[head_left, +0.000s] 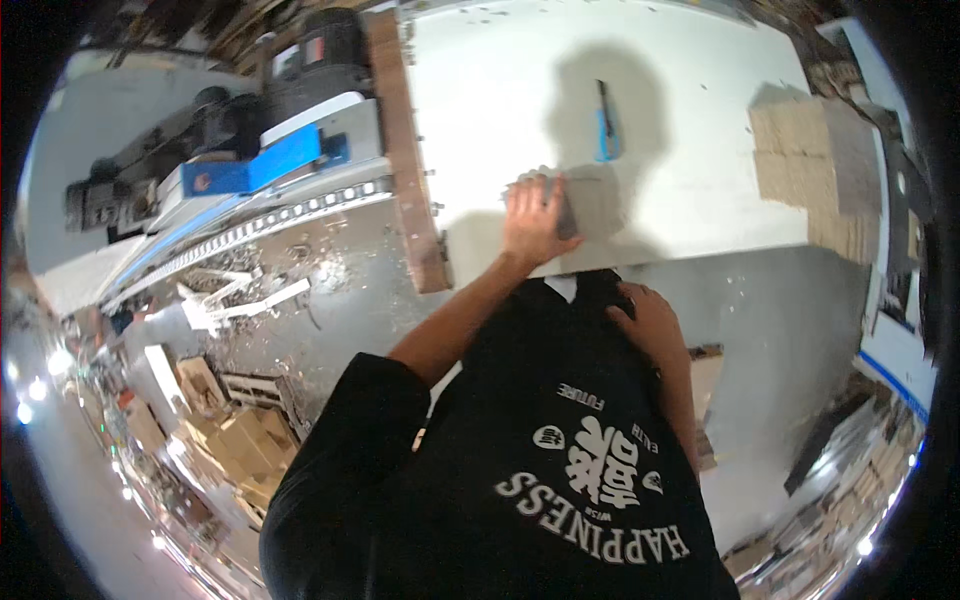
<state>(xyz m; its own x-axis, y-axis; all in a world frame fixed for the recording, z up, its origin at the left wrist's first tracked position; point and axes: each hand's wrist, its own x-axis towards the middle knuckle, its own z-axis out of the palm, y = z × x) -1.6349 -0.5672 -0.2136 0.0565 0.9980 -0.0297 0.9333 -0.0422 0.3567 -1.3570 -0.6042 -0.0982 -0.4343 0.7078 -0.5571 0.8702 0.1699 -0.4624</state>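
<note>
On the white tabletop (480,110), close to its near edge, my left hand (532,220) lies with its fingers stretched forward and the thumb out to the right. A small dark grey flat piece (568,214) shows between the forefinger and thumb; the palm hides part of it, and its kind is unclear. My right hand (652,322) rests against the front of my black shirt (520,400), just short of the table edge, thumb apart from the fingers and nothing visible in it. Beyond my left hand lies a slim blue-and-black tool (606,135), resembling a utility knife.
Stacked brown cardboard pieces (815,165) stand on the table's right side. A wooden strip (398,150) edges its left. Further left is a machine with a blue-trimmed rail (250,210). White scraps (240,300) litter the floor, and cardboard boxes (240,445) sit behind at lower left.
</note>
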